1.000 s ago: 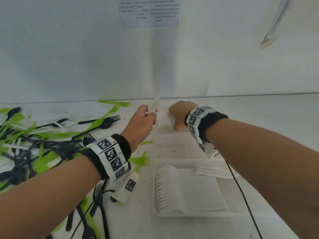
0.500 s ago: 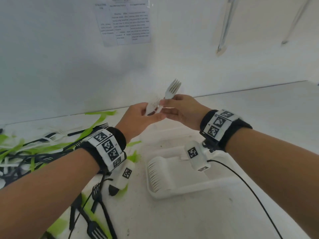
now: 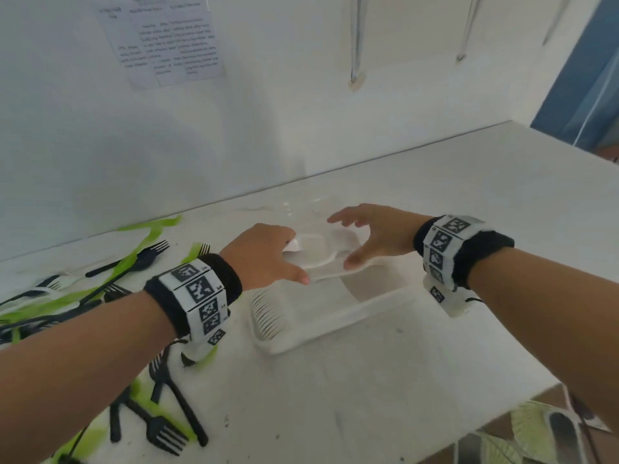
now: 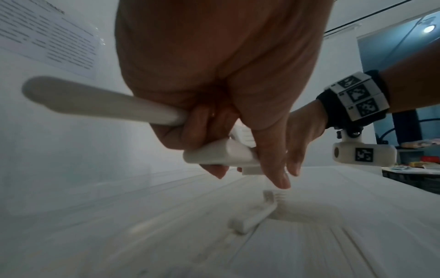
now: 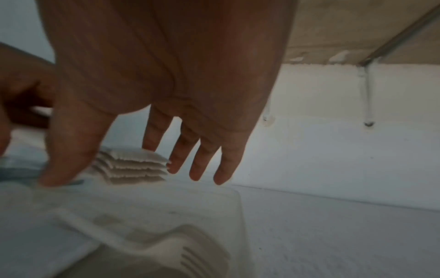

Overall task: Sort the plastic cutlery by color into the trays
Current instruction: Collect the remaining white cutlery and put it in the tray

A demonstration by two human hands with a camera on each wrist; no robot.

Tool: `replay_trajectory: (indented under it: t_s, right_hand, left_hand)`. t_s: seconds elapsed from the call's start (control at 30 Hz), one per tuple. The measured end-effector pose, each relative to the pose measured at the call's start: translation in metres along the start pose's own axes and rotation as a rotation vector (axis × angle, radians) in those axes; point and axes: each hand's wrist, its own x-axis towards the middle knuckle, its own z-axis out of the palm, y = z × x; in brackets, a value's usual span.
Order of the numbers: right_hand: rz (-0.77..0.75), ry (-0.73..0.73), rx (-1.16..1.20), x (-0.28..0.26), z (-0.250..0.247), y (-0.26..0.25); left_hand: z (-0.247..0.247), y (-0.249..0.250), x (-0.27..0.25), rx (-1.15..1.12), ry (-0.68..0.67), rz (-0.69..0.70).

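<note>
white table; left hand grips white cutlery pointing left.

The right half of the tabletop lies bare from the wall to its near edge, so a hand could pass there freely. To the left, a tangle of black forks and green cutlery covers the surface. In the middle the white tray sits just below both hands, and a lifted stack of white trays fills the gap between the left hand and right hand. The wall closes the far side.
</note>
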Motion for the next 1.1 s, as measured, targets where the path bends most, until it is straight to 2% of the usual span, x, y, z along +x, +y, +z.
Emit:
replay_trajectory:
  t_s: [0.07, 0.27, 0.33, 0.4, 0.57, 0.8, 1.1]
  right_hand:
    - [-0.022, -0.060, -0.144, -0.002, 0.002, 0.003]
    - [-0.134, 0.000, -0.409, -0.010, -0.006, 0.010]
    - [-0.135, 0.004, -0.388, -0.016, -0.011, 0.013]
    - [-0.105, -0.055, -0.331, -0.023, -0.014, 0.016]
    - [-0.061, -0.185, -0.426, -0.035, -0.007, 0.019]
    - [-0.016, -0.096, -0.525, -0.037, 0.011, 0.036]
    - [-0.013, 0.013, -0.522, -0.032, 0.022, 0.036]
  left_hand:
    - [0.007, 0.014, 0.001, 0.039, -0.037, 0.016]
    - [0.020, 0.041, 0.003, 0.006, -0.084, 0.024]
    - [0.020, 0.043, 0.003, -0.025, -0.085, 0.018]
    - [0.023, 0.043, 0.001, -0.063, -0.100, 0.012]
    - [0.039, 0.054, 0.001, -0.010, -0.231, 0.056]
    - [0.044, 0.060, 0.012, 0.181, -0.293, 0.073]
    - [0.046, 0.069, 0.013, 0.343, -0.267, 0.112]
